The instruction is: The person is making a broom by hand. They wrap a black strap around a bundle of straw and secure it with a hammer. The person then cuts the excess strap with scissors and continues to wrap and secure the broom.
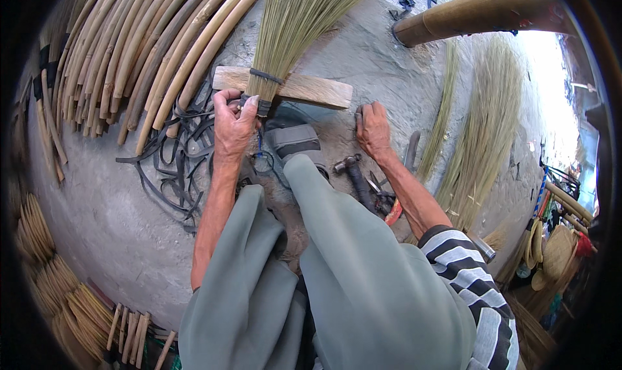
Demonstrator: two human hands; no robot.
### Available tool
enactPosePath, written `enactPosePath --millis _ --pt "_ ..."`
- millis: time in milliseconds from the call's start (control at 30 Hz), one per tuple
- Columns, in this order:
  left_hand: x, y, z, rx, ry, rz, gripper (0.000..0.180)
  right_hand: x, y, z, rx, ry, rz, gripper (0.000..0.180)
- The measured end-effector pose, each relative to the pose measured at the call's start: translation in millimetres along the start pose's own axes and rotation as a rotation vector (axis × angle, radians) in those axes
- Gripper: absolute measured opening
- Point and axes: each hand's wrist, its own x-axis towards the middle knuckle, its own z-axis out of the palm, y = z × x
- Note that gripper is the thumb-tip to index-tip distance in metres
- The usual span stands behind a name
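My left hand (234,125) pinches the black-wrapped butt of a grass broom head (285,33). A dark rubber band (265,76) is tied round its stalks a little higher up. The bundle lies across a wooden block (317,90), its bristles fanning away from me. Beyond the block's right end my right hand (373,130) rests near the floor with curled fingers; whatever they may hold is hidden. A hammer (355,182) lies between that forearm and my knee, beside scissors (376,185) or a similar cutting tool. A knife blade (412,150) shows just past the right forearm.
Many curved bamboo handles (162,52) are stacked at the far left. Loose black rubber strips (175,169) tangle on the concrete beside my left forearm. Loose broom grass (483,124) lies to the right, below a thick bamboo post (479,13). More bundled sticks (84,312) sit at lower left.
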Motion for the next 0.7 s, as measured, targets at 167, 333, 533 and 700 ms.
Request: enactPosePath --millis 167,333,533,700 --pt "-1.5 -1.3 -2.1 -0.032 -0.004 0.007 0.053 -5.5 6.0 1.1 0.088 0.079 0.125 0.011" --pt "-0.8 -1.9 -2.7 -0.027 -0.003 -0.008 0.053 -15.4 4.9 -9.4 0.185 0.131 0.196 0.010" --pt "-0.8 -4.1 -1.6 -0.044 0.020 -0.016 0.054 -1.9 -9.9 -6.9 0.232 0.092 0.160 0.010" --pt "1.4 -6.2 -2.9 -0.024 0.015 -0.015 0.055 21.9 -18.3 5.5 0.174 0.121 0.182 0.014"
